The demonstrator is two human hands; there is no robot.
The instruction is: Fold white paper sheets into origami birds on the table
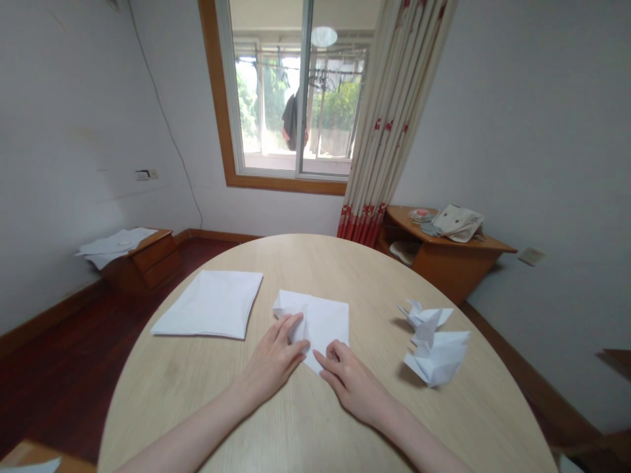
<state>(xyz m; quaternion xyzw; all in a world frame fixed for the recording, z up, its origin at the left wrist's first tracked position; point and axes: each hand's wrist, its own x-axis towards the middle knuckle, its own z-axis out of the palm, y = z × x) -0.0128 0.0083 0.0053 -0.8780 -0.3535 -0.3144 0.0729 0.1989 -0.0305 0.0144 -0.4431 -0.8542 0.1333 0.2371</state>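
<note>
A white sheet of paper [328,318], partly folded, lies near the middle of the round table [315,256]. My left hand [273,355] rests on the folded flap at its left side, fingers stretched out and flat. At the lower right edge is my right hand [352,381], its index finger and thumb on the paper near the bottom corner and the other fingers curled in. Part of the fold is hidden under my left fingers. To the right stand two folded white paper figures, a smaller one [428,318] behind a larger one [438,361].
A stack of white paper [211,305] lies on the table's left side. Beyond the table are a small drawer cabinet [155,259] with papers on top, a wooden desk [444,256] holding a cloth bag [458,222], a curtain [389,118] and a window.
</note>
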